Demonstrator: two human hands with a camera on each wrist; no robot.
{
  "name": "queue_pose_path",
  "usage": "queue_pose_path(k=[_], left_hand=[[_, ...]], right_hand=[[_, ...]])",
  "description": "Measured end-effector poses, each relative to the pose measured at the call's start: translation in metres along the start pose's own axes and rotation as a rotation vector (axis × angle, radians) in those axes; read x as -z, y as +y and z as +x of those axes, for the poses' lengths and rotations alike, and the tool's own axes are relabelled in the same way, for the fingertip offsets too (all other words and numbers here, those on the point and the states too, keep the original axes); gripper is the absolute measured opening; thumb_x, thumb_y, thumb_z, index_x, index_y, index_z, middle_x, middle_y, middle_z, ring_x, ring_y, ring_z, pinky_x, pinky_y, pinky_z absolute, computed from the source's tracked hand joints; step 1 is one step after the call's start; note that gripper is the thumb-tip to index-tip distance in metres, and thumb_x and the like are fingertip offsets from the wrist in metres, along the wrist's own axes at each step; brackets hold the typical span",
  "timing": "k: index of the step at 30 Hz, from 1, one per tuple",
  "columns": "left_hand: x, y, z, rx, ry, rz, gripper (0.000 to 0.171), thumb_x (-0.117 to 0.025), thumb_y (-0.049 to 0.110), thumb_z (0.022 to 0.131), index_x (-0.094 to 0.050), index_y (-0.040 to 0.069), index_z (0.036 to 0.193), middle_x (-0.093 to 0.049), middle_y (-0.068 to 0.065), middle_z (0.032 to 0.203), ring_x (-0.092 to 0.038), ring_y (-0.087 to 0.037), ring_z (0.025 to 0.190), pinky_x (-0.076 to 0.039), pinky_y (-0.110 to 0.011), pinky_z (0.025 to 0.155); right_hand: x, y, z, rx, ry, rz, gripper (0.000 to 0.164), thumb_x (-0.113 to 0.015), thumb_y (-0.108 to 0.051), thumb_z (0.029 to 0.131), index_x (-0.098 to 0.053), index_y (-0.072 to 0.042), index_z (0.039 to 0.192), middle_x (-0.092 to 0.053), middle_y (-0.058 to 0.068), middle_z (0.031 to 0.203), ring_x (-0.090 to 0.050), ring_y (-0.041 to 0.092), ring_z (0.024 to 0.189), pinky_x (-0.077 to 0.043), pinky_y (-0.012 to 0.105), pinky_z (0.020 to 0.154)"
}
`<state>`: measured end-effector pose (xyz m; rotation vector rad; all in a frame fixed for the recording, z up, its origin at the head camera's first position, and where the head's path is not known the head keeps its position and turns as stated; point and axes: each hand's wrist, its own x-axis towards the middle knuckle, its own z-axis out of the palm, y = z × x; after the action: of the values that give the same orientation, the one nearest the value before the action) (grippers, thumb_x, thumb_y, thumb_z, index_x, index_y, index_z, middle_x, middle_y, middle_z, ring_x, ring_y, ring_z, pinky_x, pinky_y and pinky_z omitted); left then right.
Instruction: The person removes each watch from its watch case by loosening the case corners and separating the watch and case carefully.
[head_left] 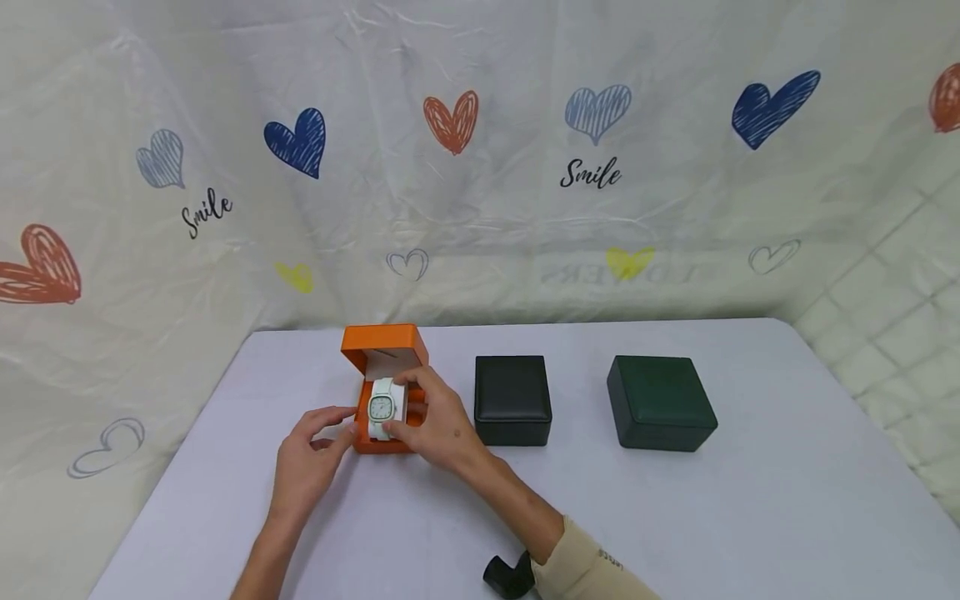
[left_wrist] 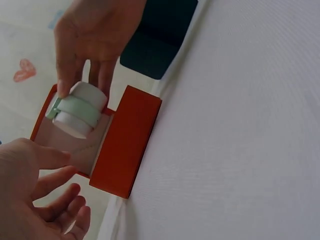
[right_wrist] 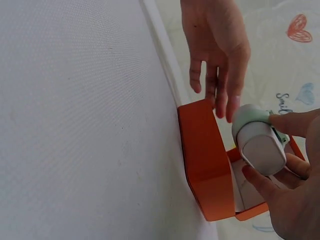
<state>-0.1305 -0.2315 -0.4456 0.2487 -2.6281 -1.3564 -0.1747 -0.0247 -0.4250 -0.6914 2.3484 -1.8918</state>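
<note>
A wristwatch [head_left: 381, 407] with a pale green strap is wrapped round a white cushion [right_wrist: 262, 150]. My right hand [head_left: 446, 423] grips cushion and watch between thumb and fingers, just over the base of an orange watch box [head_left: 386, 447]. The box's lid [head_left: 384, 337] stands raised at the back, with a pale lining. At the box's left side is my left hand [head_left: 312, 452], its fingertips close to the wall. In the left wrist view the fingers of that hand [left_wrist: 45, 187] are loosely bent and hold nothing.
A black box [head_left: 512, 400] stands closed to the right of the orange one. Farther right is a dark green closed box [head_left: 662, 403]. All stand on a white-covered table [head_left: 570, 500], with a heart-printed curtain [head_left: 510, 208] behind. A black object [head_left: 509, 577] lies by the right sleeve.
</note>
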Motion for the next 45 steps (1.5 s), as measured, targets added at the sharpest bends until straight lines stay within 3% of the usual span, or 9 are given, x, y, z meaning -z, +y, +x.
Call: queue_pose_path(k=[5, 11, 18, 27, 32, 40, 45], left_hand=[[-0.001, 0.011, -0.003, -0.073, 0.066, -0.101, 0.03, -0.07, 0.025, 0.101, -0.073, 0.016, 0.129, -0.069, -0.003, 0.128, -0.06, -0.013, 0.116, -0.05, -0.004, 0.086], [-0.005, 0.018, -0.004, -0.123, -0.004, -0.23, 0.036, -0.068, 0.025, 0.102, -0.067, 0.012, 0.136, -0.067, -0.006, 0.134, -0.061, -0.001, 0.113, -0.053, -0.008, 0.091], [-0.004, 0.019, -0.003, -0.143, -0.077, -0.344, 0.039, -0.066, 0.024, 0.104, -0.063, 0.016, 0.141, -0.064, -0.005, 0.143, -0.063, -0.002, 0.12, -0.053, -0.009, 0.095], [0.001, 0.022, -0.003, -0.098, -0.186, -0.36, 0.048, -0.06, 0.029, 0.107, -0.052, 0.02, 0.153, -0.053, -0.005, 0.155, -0.058, 0.006, 0.127, -0.05, -0.008, 0.1], [0.003, 0.022, -0.002, -0.08, -0.214, -0.382, 0.054, -0.063, 0.025, 0.105, -0.048, 0.022, 0.156, -0.053, -0.006, 0.154, -0.06, 0.0, 0.124, -0.052, -0.01, 0.098], [0.004, 0.021, -0.001, -0.077, -0.229, -0.405, 0.055, -0.064, 0.02, 0.103, -0.048, 0.018, 0.156, -0.054, -0.004, 0.145, -0.063, -0.007, 0.119, -0.056, -0.013, 0.094], [0.003, 0.02, -0.001, -0.097, -0.242, -0.427, 0.057, -0.065, 0.014, 0.102, -0.047, 0.015, 0.156, -0.053, -0.005, 0.142, -0.061, -0.011, 0.118, -0.056, -0.014, 0.093]], right_hand=[[-0.001, -0.001, 0.0, 0.016, 0.004, 0.009, 0.052, -0.082, -0.002, 0.086, -0.055, -0.008, 0.131, -0.06, 0.011, 0.133, -0.068, 0.032, 0.116, -0.061, 0.045, 0.1], [-0.002, -0.003, -0.001, 0.015, 0.004, 0.026, 0.053, -0.082, -0.001, 0.086, -0.055, -0.007, 0.131, -0.06, 0.011, 0.134, -0.065, 0.029, 0.121, -0.06, 0.042, 0.102], [-0.001, -0.006, -0.003, 0.018, 0.017, 0.013, 0.054, -0.083, -0.005, 0.086, -0.057, -0.009, 0.133, -0.063, 0.007, 0.136, -0.063, 0.024, 0.126, -0.058, 0.039, 0.105], [0.0, -0.009, -0.003, 0.03, 0.009, 0.034, 0.056, -0.082, -0.003, 0.087, -0.056, -0.009, 0.136, -0.06, 0.006, 0.14, -0.061, 0.021, 0.13, -0.057, 0.032, 0.106], [0.001, -0.009, -0.004, 0.032, 0.02, 0.026, 0.056, -0.082, -0.004, 0.087, -0.055, -0.009, 0.136, -0.057, 0.006, 0.139, -0.06, 0.02, 0.132, -0.056, 0.03, 0.106], [0.0, -0.008, -0.005, 0.038, -0.01, 0.026, 0.063, -0.084, -0.006, 0.086, -0.052, -0.01, 0.141, -0.06, 0.007, 0.14, -0.061, 0.022, 0.129, -0.055, 0.042, 0.109], [-0.001, -0.007, -0.006, 0.043, -0.053, 0.012, 0.071, -0.087, -0.007, 0.083, -0.05, -0.013, 0.143, -0.059, 0.005, 0.143, -0.062, 0.021, 0.127, -0.056, 0.036, 0.107]])
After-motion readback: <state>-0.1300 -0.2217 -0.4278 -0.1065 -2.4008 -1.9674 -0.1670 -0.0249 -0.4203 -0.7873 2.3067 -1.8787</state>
